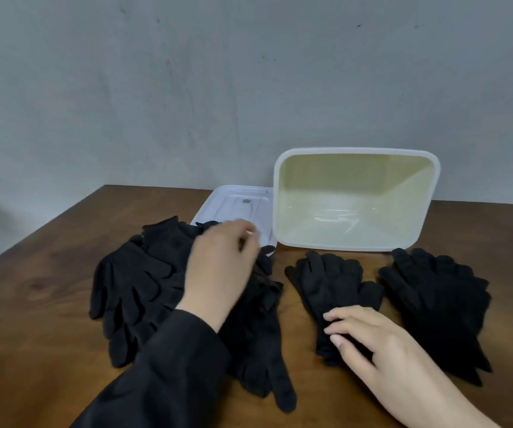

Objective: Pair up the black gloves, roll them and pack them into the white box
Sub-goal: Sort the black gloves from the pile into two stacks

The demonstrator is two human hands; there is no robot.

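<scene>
A heap of black gloves (137, 282) lies at the left of the wooden table (33, 350). My left hand (221, 267) reaches over the heap, its fingers curled near the top gloves; whether it grips one is hidden. A paired black glove (329, 279) lies in the middle, and my right hand (369, 338) rests its fingertips on its cuff end. Another glove pair (440, 298) lies at the right. The white box (279, 193) stands open behind them, with nothing inside.
The box's white lid (233, 202) lies flat to the left of the box, partly under the heap. A grey wall rises right behind the table. One glove (264, 366) stretches toward the front edge.
</scene>
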